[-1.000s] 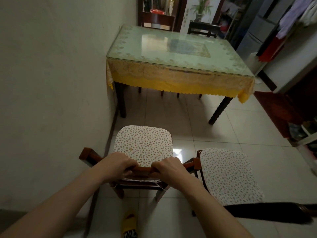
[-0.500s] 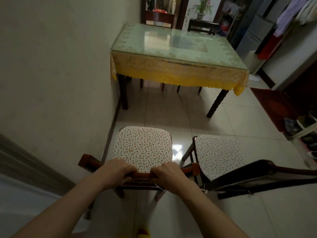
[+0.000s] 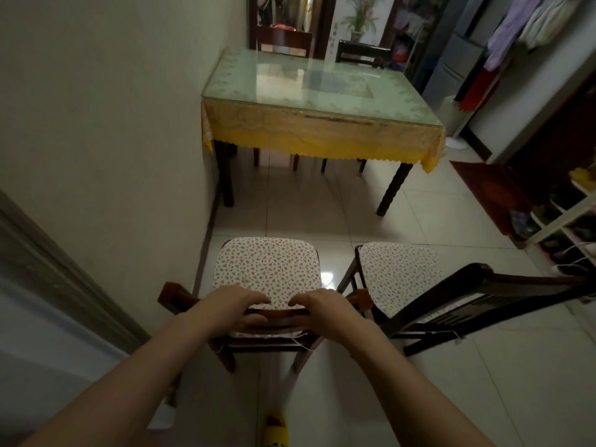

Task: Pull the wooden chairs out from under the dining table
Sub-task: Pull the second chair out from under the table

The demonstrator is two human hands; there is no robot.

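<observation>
Both my hands rest side by side on the top rail of a wooden chair [image 3: 280, 313] with a floral seat cushion [image 3: 267, 269]. My left hand [image 3: 233, 307] and my right hand [image 3: 324, 309] curl over the rail, thumbs underneath. This chair stands on the tiles, well out from the dining table [image 3: 322, 137], which has a glass top and a yellow cloth. A second wooden chair [image 3: 400, 272] with the same kind of cushion stands just to the right, its dark backrest [image 3: 483, 291] pointing right. Two more chairs [image 3: 283, 40] stay pushed in at the table's far side.
A wall [image 3: 113, 140] runs close along the left, with a door frame [image 3: 64, 279] at lower left. A shoe rack [image 3: 567, 221] and a red mat [image 3: 483, 188] lie on the right. My yellow slipper [image 3: 274, 430] shows below the chair.
The held chair and I have moved back from the table, which now looks farther away. The right chair's backrest has come into fuller view. My fingers sit looser on the rail.
</observation>
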